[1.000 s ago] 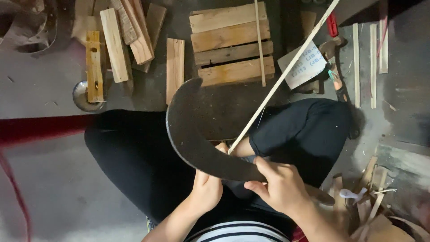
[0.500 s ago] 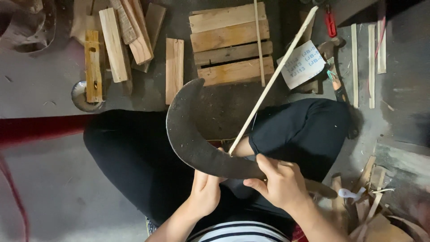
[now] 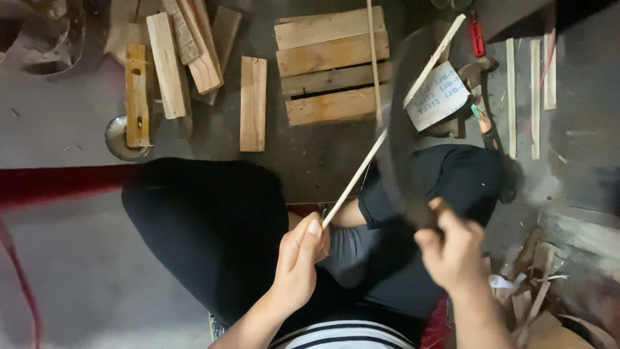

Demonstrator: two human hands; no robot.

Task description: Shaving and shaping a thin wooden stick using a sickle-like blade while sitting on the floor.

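Item: one white paper sheet with blue printed lettering (image 3: 440, 97) | Position: floor, upper right, just right of the wooden pallet, partly crossed by the thin stick | Shape: roughly rectangular, tilted | Other packages, signs, screens: none seen

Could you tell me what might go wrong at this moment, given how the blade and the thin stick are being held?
1. The curved blade in the right hand is motion-blurred, so it seems to be swinging; it could slip off the thin stick toward the left hand gripping the stick's near end.
2. The work happens over the person's bent legs, so a missed stroke could land there.
3. The slender stick might snap or split.
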